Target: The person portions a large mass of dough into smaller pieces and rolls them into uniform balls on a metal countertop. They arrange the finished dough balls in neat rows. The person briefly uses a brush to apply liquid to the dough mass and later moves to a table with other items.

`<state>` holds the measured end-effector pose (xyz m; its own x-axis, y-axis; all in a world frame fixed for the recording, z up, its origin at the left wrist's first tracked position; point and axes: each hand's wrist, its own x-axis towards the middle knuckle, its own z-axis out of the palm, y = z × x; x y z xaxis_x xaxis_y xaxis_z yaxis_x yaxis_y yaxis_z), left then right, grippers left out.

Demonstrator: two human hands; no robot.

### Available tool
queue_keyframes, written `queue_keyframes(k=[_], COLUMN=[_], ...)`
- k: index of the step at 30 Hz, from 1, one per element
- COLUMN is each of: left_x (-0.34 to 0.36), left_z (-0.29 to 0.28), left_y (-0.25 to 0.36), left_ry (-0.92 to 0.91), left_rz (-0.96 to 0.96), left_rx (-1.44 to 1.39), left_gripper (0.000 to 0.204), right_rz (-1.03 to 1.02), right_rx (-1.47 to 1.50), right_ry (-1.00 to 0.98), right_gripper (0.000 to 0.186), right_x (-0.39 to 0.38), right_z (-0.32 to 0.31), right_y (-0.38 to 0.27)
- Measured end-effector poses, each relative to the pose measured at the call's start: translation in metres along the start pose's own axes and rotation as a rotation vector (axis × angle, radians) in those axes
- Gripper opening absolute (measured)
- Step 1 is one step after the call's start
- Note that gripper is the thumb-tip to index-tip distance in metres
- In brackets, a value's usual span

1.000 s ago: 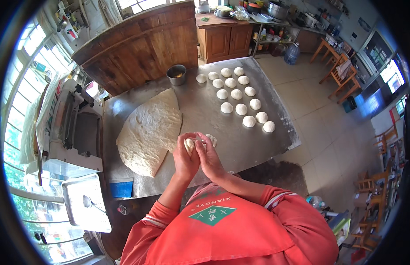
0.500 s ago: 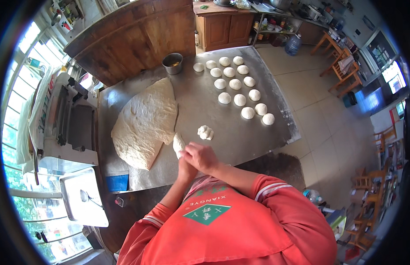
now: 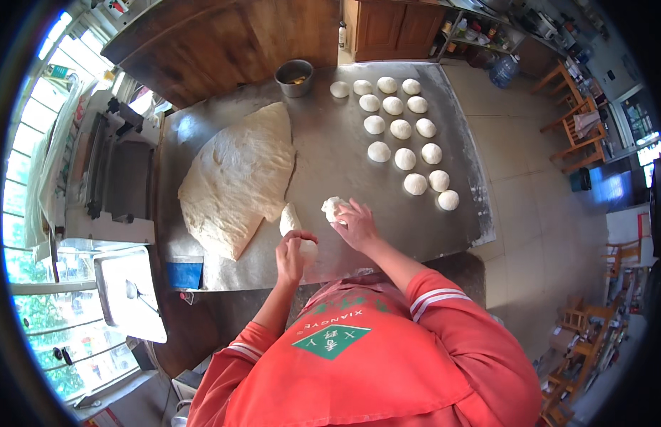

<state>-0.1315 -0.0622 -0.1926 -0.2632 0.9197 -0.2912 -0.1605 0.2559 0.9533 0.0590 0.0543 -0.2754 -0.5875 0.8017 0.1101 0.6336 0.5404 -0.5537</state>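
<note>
- Left hand [image 3: 288, 262]: fingers curled around a smooth dough piece [image 3: 309, 250], apparently cupped to keep it round.
- Right hand [image 3: 358, 226]: half-open, touching lumpy dough [image 3: 332, 208] on the bench [image 3: 323, 160]; grip firmness unclear.
- Dough balls [image 3: 400, 129]: far right, mostly spaced, probably against sticking.
- Dough slab [image 3: 238, 174]: left, within easy reach.

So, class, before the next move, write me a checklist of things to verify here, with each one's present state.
1. Left hand free: not ok; it holds a dough piece.
2. Right hand free: not ok; it touches a dough lump.
3. Dough balls apart from the big dough slab: ok.
4. Metal pot upright: ok.
5. Dough strip separate from the slab: cannot tell.
</note>
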Motion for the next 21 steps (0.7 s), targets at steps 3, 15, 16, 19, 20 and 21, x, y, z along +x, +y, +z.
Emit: queue_keyframes(k=[3, 15, 16, 19, 20, 21], left_x=[0.013, 0.086, 0.08, 0.068, 0.068, 0.067], left_z=[0.06, 0.0, 0.0, -0.016, -0.025, -0.022], left_y=[-0.013, -0.065, -0.074, -0.119, -0.129, -0.121], left_ry=[0.007, 0.599, 0.626, 0.534, 0.515, 0.473], left_rz=[0.236, 0.047, 0.064, 0.092, 0.117, -0.026], left_rx=[0.111, 1.109, 1.157, 1.016, 1.039, 0.756], left_gripper=[0.049, 0.066, 0.061, 0.052, 0.041, 0.039], right_rz=[0.492, 0.07, -0.044, 0.065, -0.036, 0.002], right_rx=[0.669, -0.034, -0.187, -0.123, -0.164, -0.02], right_ry=[-0.288, 0.073, -0.005, -0.213, -0.028, -0.037], right_gripper=[0.049, 0.051, 0.053, 0.055, 0.053, 0.052], right_x=[0.008, 0.063, 0.068, 0.081, 0.083, 0.082], right_z=[-0.014, -0.083, -0.08, -0.073, -0.072, -0.072], right_y=[0.006, 0.099, 0.105, 0.099, 0.089, 0.08])
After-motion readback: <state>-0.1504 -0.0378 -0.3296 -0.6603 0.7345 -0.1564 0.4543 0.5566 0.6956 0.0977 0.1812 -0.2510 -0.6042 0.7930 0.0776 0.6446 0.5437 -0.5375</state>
